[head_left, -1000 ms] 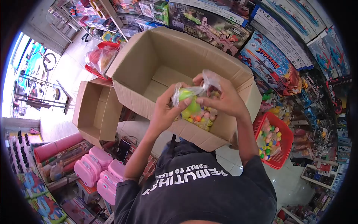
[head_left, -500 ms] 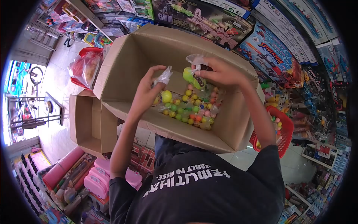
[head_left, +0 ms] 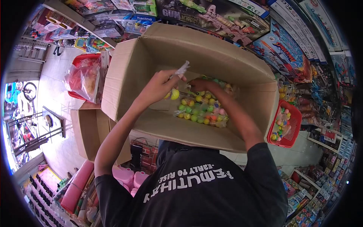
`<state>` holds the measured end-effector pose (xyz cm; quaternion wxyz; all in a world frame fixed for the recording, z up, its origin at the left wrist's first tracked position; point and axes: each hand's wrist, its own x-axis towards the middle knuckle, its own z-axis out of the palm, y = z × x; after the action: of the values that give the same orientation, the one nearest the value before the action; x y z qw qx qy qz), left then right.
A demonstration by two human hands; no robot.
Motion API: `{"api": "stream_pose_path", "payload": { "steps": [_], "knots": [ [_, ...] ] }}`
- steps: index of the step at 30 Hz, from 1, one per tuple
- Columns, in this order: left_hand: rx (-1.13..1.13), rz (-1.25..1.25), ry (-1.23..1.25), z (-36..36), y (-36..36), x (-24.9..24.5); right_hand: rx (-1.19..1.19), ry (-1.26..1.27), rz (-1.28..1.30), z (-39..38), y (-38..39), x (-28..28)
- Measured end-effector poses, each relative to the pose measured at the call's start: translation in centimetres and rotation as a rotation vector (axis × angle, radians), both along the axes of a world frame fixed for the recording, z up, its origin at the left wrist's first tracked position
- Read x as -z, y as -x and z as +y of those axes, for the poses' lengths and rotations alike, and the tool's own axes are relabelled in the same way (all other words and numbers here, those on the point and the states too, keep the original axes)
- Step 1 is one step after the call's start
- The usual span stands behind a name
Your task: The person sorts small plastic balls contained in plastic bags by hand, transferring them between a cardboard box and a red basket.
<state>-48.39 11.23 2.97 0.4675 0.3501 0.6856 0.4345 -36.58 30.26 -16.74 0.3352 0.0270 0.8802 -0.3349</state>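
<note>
My left hand [head_left: 160, 85] is closed on the gathered top of a clear plastic bag [head_left: 182, 69], over the left part of a large open cardboard box [head_left: 151, 130]. Yellow balls [head_left: 174, 94] show just under that hand. Deeper inside the box, my right hand [head_left: 203, 86] is lowered with its fingers curled at a scrap of clear plastic; I cannot tell what it grips. Beneath and around it lie clear bags of small colourful balls [head_left: 196, 109], mostly yellow, green, orange and pink.
A smaller cardboard box [head_left: 87, 132] stands to the left, below a red basket [head_left: 77, 60] with a plastic-wrapped bundle [head_left: 81, 77]. On the right is a red basket [head_left: 293, 126] holding colourful balls. Boxed toys [head_left: 215, 19] line the far side; pink cases [head_left: 126, 176] stand nearer.
My right hand has gone down into the box, and the bag with the large green ball is no longer held up. My left hand has shifted slightly right, still holding plastic.
</note>
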Motion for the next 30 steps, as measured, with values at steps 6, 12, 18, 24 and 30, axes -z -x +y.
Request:
{"api": "stream_pose_path", "payload": {
  "steps": [6, 12, 18, 24, 30],
  "knots": [
    [0.116, 0.112, -0.067, 0.3, 0.2, 0.8, 0.085, 0.027, -0.091, -2.7, -1.2, 3.2],
    [0.090, 0.045, -0.067, 0.0, 0.4, 1.1, 0.161, -0.026, -0.005, -3.7, -2.1, 6.2],
    [0.087, 0.057, -0.062, 0.0, 0.6, 1.3, 0.155, -0.143, 0.068, -4.1, -2.0, 7.3],
    [0.069, -0.015, 0.009, 0.4, 0.2, 1.3, 0.200, -0.110, -0.031, -3.8, -2.0, 7.3],
    [0.078, 0.030, -0.056, 0.6, 0.3, 2.4, 0.179, -0.126, 0.016, -3.4, -2.5, 8.7]
  ]
}}
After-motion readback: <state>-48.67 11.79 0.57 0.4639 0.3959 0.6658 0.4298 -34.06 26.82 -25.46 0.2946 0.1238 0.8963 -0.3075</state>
